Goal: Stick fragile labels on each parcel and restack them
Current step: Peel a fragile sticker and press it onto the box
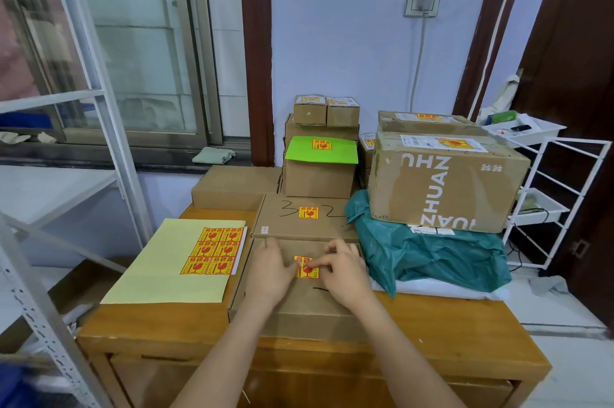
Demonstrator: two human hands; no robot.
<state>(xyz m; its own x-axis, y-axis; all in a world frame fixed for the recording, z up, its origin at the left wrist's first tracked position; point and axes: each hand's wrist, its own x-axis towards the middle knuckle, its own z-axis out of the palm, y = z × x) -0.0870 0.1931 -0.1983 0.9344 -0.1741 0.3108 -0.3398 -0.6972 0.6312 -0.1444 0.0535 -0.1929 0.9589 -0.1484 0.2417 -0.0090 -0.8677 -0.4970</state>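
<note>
A wooden table [432, 334] with an orange-brown top carries everything. The largest thing on it is a big brown cardboard box printed "ZHUAN ZHUAN" [445, 181] at the right rear corner of the tabletop, bearing a fragile label on its top and resting on a crumpled teal plastic mailer bag [428, 254] that spreads along the right edge. Behind it lies another flat brown carton [425, 123]. At the rear middle stands a stack of small brown parcels [324, 115], with a brown box with a bright green top flap [320, 165] in front of it, labelled. A plain low brown box [232, 188] sits at the rear left.

Near the front edge lies a flat brown cardboard parcel [309, 304], and touching its far side is a second flat brown parcel marked "32" [305, 218], already labelled. Along the left edge lies a pale yellow backing sheet [166, 268] with six red-and-yellow fragile stickers [216, 251] left on it.

On the near parcel's top sits a red-and-yellow fragile label [307, 268]. The left hand [270, 271] lies flat on the parcel, fingers fairly straight, thumb tip at the label's left edge. The right hand [342, 268] has its fingers loosely bent, forefinger and thumb pressing down on the label's top.
</note>
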